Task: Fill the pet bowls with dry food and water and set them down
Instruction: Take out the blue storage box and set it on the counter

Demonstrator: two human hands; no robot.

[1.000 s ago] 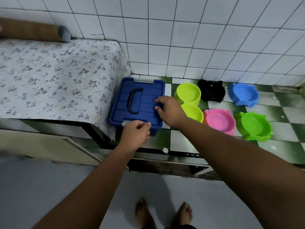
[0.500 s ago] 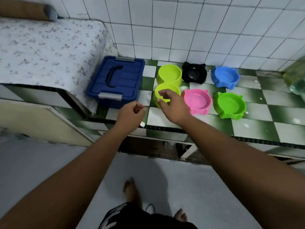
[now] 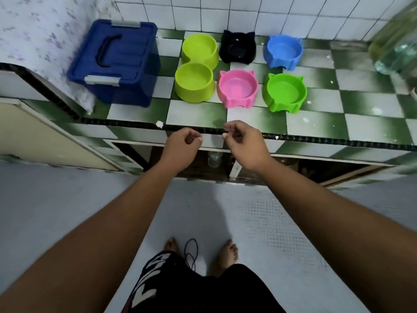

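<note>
Both hands are held out in front of the counter's edge and grip nothing. The left hand (image 3: 182, 145) is curled into a loose ring, thumb tip near the forefinger. The right hand (image 3: 244, 143) is curled the same way, its fingertips bent in toward the thumb. The two hands are near each other but apart.

Beyond them lies a counter (image 3: 198, 116) of glossy green and white checkered tiles with a dark edge strip. On it stand the pet bowls, all smooth moulded plastic showing bare insides. A yellow-green double bowl (image 3: 197, 68) is formed of two joined round cups. To its right, in the near row, sit a pink bowl (image 3: 238, 89) and a green bowl (image 3: 285, 92). Behind those, by the wall, are a black bowl (image 3: 238, 47) and a blue bowl (image 3: 283, 51). These four have small cat-ear points on their rims.

Left of the bowls sits a blue storage box (image 3: 115, 62) with a ridged lid, a dark handle and grey clasps. A floral cloth (image 3: 45, 30) hangs at its left. A big clear bottle (image 3: 397, 48) stands at the far right, blurred. The wall (image 3: 225, 14) is square white tile.

Below, black shorts (image 3: 180, 285) carry white letters too foreshortened to read. Bare feet stand on a grey floor beside a thin black cord (image 3: 191, 254).
</note>
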